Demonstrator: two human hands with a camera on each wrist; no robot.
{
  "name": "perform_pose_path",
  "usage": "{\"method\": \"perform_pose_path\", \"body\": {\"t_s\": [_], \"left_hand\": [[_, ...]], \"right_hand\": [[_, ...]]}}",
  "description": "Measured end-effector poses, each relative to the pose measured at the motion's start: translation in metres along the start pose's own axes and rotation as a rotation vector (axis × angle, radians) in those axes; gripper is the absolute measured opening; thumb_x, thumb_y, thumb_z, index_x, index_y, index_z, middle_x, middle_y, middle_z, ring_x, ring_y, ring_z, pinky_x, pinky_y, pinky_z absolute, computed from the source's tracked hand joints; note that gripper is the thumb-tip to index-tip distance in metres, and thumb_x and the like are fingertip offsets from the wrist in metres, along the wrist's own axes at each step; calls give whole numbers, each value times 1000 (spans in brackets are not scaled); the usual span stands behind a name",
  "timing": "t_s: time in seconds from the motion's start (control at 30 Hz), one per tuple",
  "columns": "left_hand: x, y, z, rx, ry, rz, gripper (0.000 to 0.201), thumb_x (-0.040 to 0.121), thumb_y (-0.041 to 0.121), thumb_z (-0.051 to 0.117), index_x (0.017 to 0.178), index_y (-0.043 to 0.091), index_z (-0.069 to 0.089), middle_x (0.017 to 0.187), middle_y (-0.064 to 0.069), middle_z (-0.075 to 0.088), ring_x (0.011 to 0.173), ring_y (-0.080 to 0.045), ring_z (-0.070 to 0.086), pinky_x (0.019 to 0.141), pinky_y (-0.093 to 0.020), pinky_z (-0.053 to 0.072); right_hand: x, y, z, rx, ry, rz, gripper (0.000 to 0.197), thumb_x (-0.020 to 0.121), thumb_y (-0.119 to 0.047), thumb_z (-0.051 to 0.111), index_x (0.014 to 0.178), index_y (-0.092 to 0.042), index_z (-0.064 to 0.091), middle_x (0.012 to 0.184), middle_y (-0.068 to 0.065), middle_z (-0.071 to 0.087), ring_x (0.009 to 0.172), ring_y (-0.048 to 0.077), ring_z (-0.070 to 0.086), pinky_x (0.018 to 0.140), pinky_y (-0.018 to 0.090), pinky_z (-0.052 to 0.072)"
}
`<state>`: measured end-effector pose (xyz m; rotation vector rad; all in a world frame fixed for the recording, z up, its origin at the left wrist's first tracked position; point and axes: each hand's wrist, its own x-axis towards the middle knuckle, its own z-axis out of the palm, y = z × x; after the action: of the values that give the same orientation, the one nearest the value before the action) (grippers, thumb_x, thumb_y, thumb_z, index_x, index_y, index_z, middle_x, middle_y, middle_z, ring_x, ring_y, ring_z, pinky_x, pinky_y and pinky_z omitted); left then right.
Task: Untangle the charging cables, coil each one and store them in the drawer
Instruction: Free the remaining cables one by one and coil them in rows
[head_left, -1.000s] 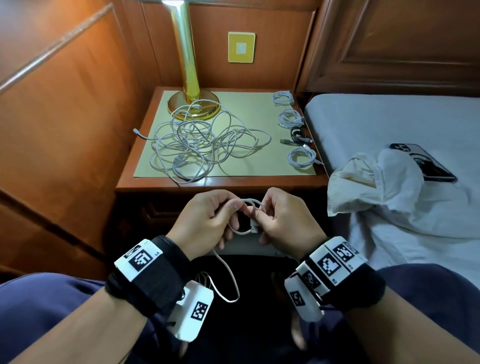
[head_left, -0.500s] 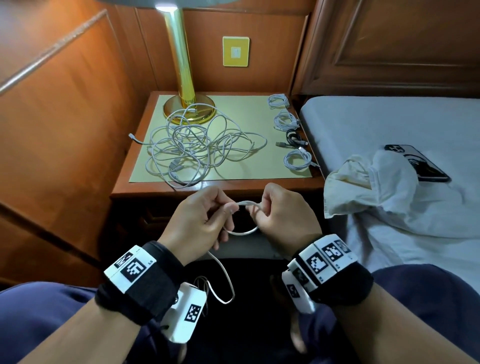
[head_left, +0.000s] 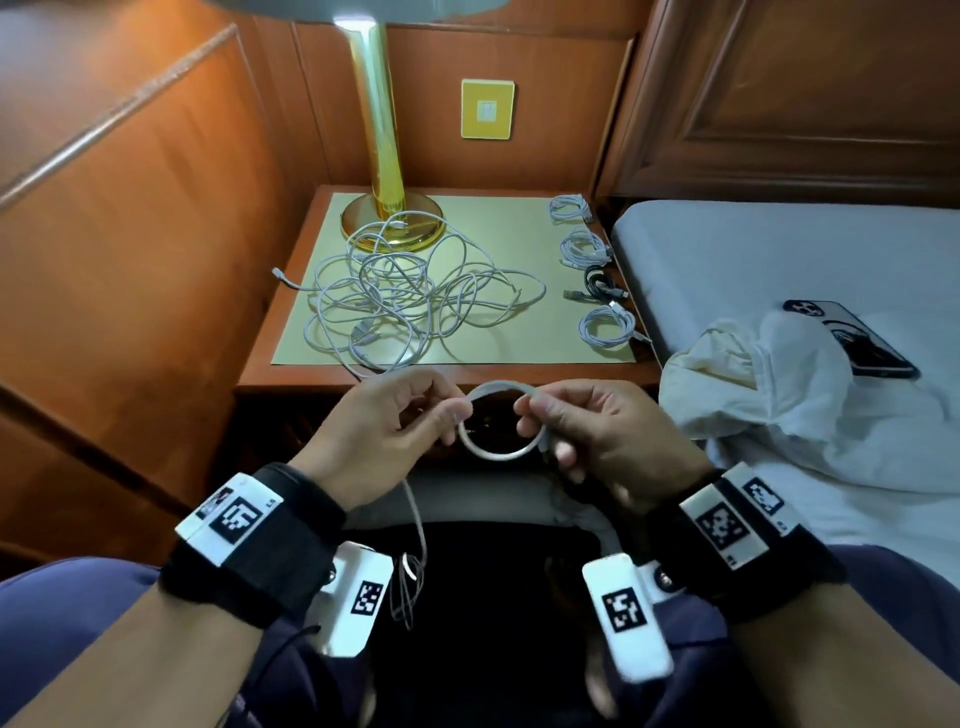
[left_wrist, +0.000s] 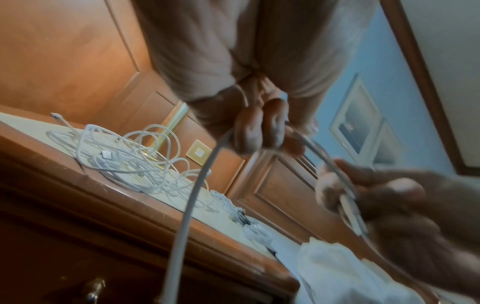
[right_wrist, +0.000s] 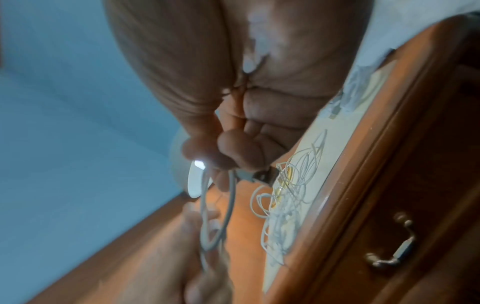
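Now both hands (head_left: 384, 426) (head_left: 597, 431) pinch one cable (head_left: 496, 452); four coils (head_left: 608, 327) wait.

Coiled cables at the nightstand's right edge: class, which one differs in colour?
The black coiled cable, third from the back; the other three coils are white.

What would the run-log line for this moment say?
phase: coiling | left hand: pinches white cable | right hand: holds loop | nightstand: tangled cables
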<state>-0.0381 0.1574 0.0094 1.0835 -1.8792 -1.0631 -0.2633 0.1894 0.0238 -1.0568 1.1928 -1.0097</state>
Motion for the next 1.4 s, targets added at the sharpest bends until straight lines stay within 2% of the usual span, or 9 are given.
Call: {"method": "perform_pose_path", "body": {"t_s": [0.17,0.3,0.4,0.53,0.63,0.87,1.0,1.17,1.4], "left_hand": [[8,-15,-40,114,287,-149,11,91,31,70,89,23,78,74,17,70,70,-2,60,68,-19,45],[10,-23,-51,256,535,-141,10,89,26,74,90,17,79,78,5,73,72,-13,65,72,-16,49],[4,-13,-29,490,498,-44,4,87,18,76,84,16,78,69,11,65,63,-9,58,60,-7,36],[-7,-15,4,590,274,136,10,91,21,65,84,16,72,85,3,69,79,-23,67,73,-33,54],[-14,-6,20,533,160,209,12,90,22,60,86,18,70,85,9,64,78,-15,64,72,-32,54],[-13,8,23,301,204,291,9,90,18,68,85,14,74,83,11,69,81,-5,64,78,-18,49],[-11,2,24,290,284,251,7,89,18,71,87,13,76,81,7,72,76,-7,65,75,-23,51],[-10,-2,25,321,355,229,9,88,19,71,84,14,77,79,7,72,75,-8,64,76,-24,51],[-9,1,30,323,442,208,10,85,21,72,83,14,79,79,8,73,75,-4,64,74,-13,48]], "right_hand": [[1,-18,-31,338,155,18,18,83,-15,62,93,-1,67,76,8,68,44,4,45,38,16,31],[0,-20,-41,412,249,-31,20,78,-18,64,92,-4,68,76,8,70,43,3,47,40,16,36],[-3,-17,-37,424,225,-70,16,79,-16,66,89,-4,71,79,11,70,45,6,49,42,18,41],[-8,-10,-27,156,192,-159,17,83,-18,69,92,-5,75,89,16,75,52,13,55,48,23,47],[-9,-4,-20,-139,213,-239,9,89,-14,71,90,-10,78,83,22,74,54,20,58,49,27,48],[-8,10,-3,-460,133,-217,6,89,-20,74,90,-19,80,54,-5,66,43,7,57,50,15,41],[-8,10,8,-392,-7,-149,13,95,-14,66,92,-14,78,70,0,74,37,8,51,42,16,39],[-8,8,11,-164,-85,-32,22,100,-7,55,92,-1,74,61,-5,68,32,7,39,37,16,33],[-8,9,12,0,-149,106,24,100,-10,53,100,3,73,80,18,69,32,8,38,37,17,35]]}}
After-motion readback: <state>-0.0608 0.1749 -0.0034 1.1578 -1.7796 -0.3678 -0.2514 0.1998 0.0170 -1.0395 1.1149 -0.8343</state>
